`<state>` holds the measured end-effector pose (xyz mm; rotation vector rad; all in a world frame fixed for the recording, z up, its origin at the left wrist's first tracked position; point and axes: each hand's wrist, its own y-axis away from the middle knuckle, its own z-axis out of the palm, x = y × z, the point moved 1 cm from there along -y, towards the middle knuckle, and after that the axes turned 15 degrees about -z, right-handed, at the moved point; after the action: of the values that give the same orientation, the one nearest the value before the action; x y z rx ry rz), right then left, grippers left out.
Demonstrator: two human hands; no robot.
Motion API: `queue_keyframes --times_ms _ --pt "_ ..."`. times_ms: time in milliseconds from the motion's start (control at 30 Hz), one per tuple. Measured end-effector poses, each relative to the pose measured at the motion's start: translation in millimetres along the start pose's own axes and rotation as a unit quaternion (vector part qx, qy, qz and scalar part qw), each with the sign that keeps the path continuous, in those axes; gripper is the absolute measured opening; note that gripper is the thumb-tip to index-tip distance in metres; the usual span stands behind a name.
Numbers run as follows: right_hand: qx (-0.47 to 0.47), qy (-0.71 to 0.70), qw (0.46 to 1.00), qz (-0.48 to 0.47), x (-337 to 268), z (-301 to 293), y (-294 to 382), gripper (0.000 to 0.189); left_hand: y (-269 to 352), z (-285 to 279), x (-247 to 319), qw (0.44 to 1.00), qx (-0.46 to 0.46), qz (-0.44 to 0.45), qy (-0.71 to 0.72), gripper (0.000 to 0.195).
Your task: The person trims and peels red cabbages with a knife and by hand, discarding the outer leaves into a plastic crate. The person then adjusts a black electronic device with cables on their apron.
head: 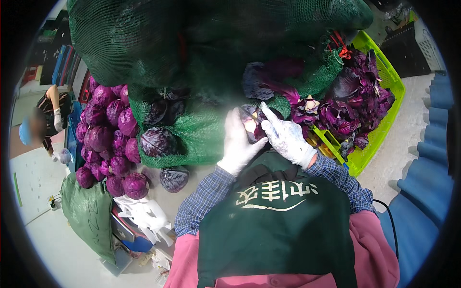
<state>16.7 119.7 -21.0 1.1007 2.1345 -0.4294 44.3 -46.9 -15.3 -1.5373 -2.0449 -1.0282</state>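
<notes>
In front of my apron is a red cabbage [251,126] with its pale cut stem end facing up. My white-gloved left hand [238,138] grips it from the left, thumb across the near side. On the right, my gloved right hand [288,138] has its index finger stretched out and the other fingers curled. A thin dark blade [253,116], apparently a knife, reaches from that hand across the cabbage's top; the handle is hidden. Beneath and beyond lies a green mesh sack [201,133], with a dark unpeeled cabbage [158,141] at its mouth. Loose outer leaves [257,81] rest on the sack.
A lime-green crate [390,118] at right holds stripped leaves [347,97]. Peeled purple cabbages [104,133] are piled at left, near another dark cabbage [174,179]. Full mesh sacks [119,39] block the far side. Another person [54,115] works at far left.
</notes>
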Motion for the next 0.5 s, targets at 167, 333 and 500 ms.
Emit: queue_keyframes --times_ms 167,333,500 --pt "-0.002 0.053 0.998 -0.03 -4.9 -0.5 1.8 0.059 -6.8 4.7 -8.9 0.999 0.005 0.029 0.022 0.11" --pt "-0.007 0.141 0.989 -0.04 -4.2 -5.2 -6.1 0.057 -9.8 12.4 -2.0 1.0 0.001 -0.001 0.024 0.111" --pt "0.006 0.048 0.998 0.03 15.5 -7.8 -15.2 0.042 -10.0 27.5 -2.6 0.995 0.048 0.006 -0.086 0.112"
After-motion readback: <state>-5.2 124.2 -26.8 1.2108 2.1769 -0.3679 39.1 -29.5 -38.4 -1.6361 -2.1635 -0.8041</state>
